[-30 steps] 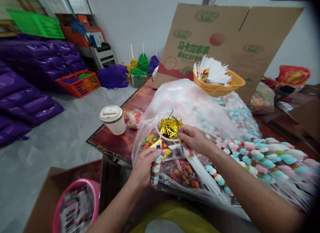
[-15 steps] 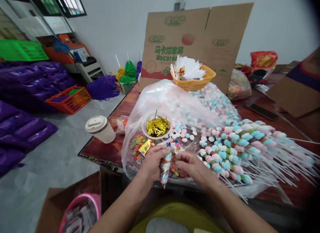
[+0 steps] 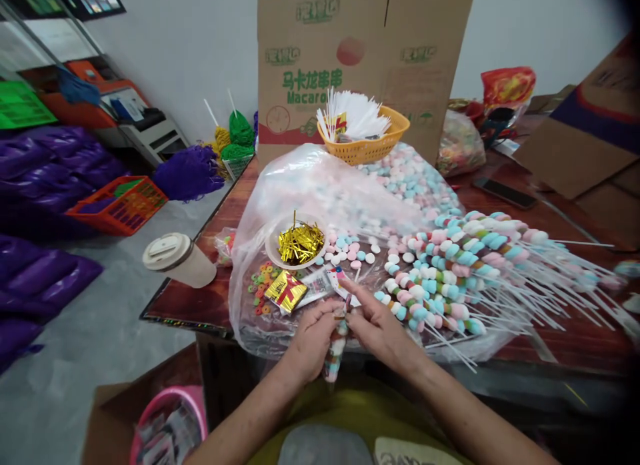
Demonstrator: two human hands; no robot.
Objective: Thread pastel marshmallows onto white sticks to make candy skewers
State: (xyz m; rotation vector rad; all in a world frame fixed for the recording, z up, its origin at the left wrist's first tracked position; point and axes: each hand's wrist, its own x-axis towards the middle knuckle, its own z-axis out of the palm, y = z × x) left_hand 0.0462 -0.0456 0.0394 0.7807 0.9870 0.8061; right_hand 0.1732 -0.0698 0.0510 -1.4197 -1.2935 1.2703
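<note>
Low over the table's front edge, my left hand [image 3: 315, 335] is closed around the upper part of a wrapped marshmallow skewer [image 3: 334, 360]. Its clear wrapper encloses white, pink and blue marshmallow and hangs downward below my fingers. My right hand [image 3: 377, 328] pinches the gathered neck of the same wrapper, index finger stretched upward. A thin gold strip, seemingly a twist tie, shows at the neck between both hands. Just beyond lie a gold-and-red packet [image 3: 285, 290] and printed clear wrappers [image 3: 315, 285]. Gold twist ties [image 3: 300, 244] fill a white bowl [image 3: 273, 245] behind them.
Unwrapped marshmallow skewers [image 3: 450, 272] are piled at right, sticks pointing outward. A big clear bag [image 3: 280, 175] of marshmallow pieces spreads behind the bowl. A lidded cup [image 3: 187, 265] stands at the left edge. A yellow basket [image 3: 395, 135] holds white sticks; below left is a pink tub [image 3: 200, 402].
Both hands have drawn closer to me with the wrapped skewer and come together at its neck. The gold-and-red packet shows more fully. The camera view has shifted right and down.
</note>
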